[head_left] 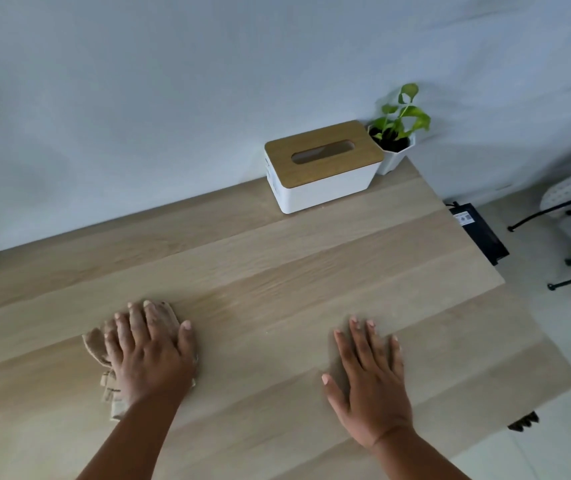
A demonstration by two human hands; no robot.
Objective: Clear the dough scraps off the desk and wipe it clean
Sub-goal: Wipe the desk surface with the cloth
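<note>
the left hand [149, 355] lay flat, fingers spread, pressing a crumpled beige cloth [98, 344] onto the wooden surface [277, 271]. well to its right, the right hand [368, 379] rested open and empty, palm down. beyond the right hand stood a tissue box [323, 166] touching a small potted plant [396, 133]. no dough scraps showed.

My home room: wooden desk [277, 271] against plain wall, tissue box [322, 168] and potted plant [396, 133] far right, tiled floor.
</note>
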